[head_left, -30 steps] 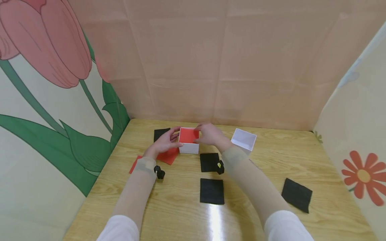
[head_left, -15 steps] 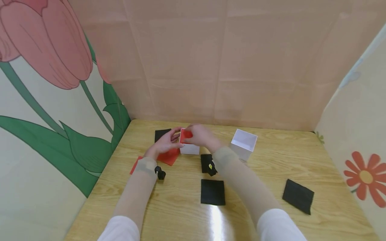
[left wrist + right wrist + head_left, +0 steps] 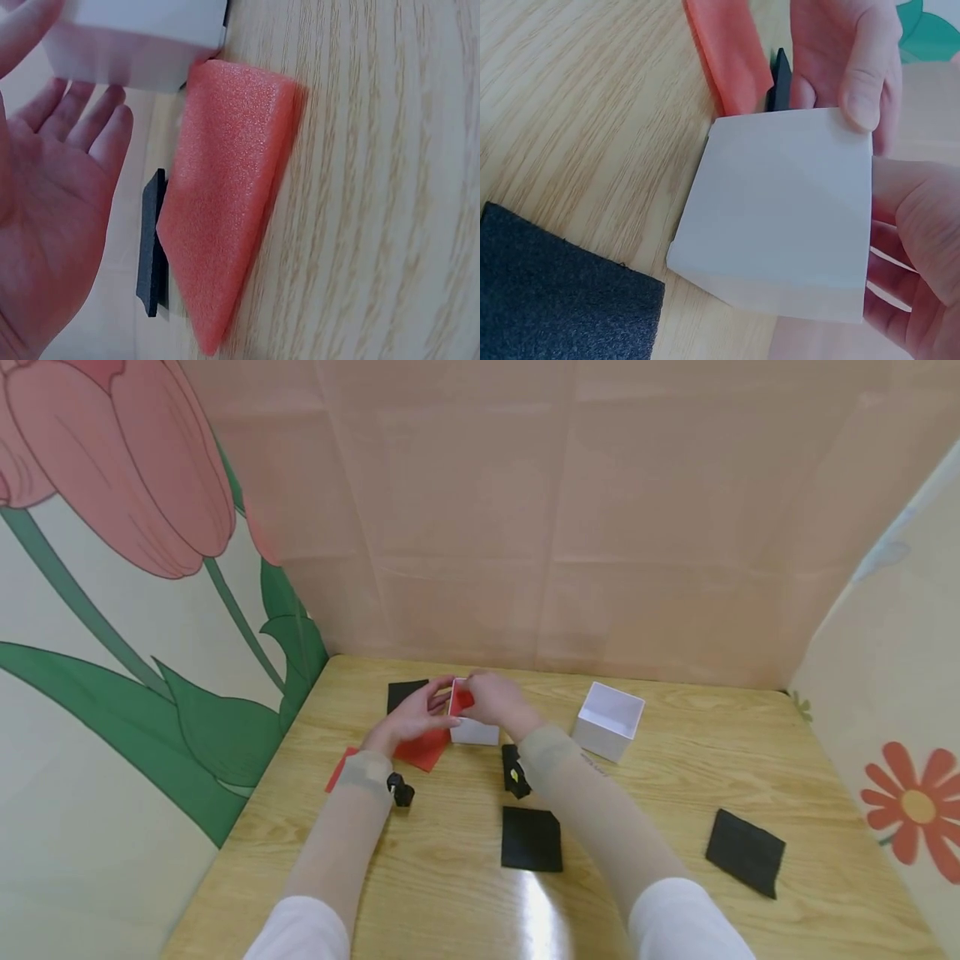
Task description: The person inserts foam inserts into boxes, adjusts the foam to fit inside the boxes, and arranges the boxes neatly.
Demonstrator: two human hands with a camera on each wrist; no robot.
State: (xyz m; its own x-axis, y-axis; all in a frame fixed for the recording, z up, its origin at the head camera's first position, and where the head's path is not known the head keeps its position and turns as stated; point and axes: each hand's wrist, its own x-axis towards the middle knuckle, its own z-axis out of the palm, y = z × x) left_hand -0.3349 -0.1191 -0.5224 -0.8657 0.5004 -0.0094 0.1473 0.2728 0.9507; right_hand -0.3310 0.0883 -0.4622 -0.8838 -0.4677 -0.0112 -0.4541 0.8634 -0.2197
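White box (image 3: 474, 732) sits in spread left grip (image 3: 411, 717); what right grip (image 3: 501, 700) holds is unclear.

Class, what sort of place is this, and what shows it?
Probably a small indoor workspace, screened off: a light wood-grain table stands before a creased pinkish-beige sheet, and a white panel printed with large pink tulips closes its left side. What lies beyond is hidden.

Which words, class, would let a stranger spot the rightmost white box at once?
On the wooden table, near the far edge, look right of the hands. There stands an open, square white box. Unlike the white box being handled, it stands untouched, with no red showing inside.
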